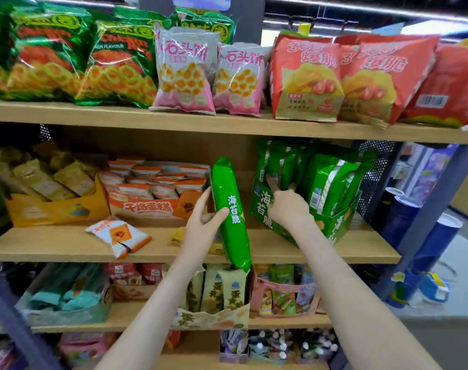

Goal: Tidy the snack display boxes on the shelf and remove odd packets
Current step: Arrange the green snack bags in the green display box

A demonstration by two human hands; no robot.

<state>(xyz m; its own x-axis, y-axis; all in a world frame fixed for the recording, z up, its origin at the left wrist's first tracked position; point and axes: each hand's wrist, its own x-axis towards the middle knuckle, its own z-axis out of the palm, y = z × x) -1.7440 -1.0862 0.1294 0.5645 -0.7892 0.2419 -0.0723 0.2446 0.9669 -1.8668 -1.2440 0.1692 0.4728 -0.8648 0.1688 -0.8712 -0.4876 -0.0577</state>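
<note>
A long green packet [231, 209] is standing nearly upright in the left hand [200, 221], beside the green box [331, 228] that is sitting crooked. An orange-and-white packet [118, 236] is lying loose before the orange box [147, 208].

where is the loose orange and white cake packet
The loose cake packet lies on the middle shelf, left of centre in the head view, in front of the orange cake display box and left of the left hand holding a green packet.

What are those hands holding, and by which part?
Left hand grips the long green packet around its middle. Right hand reaches into the green display box; hold unclear.
</note>
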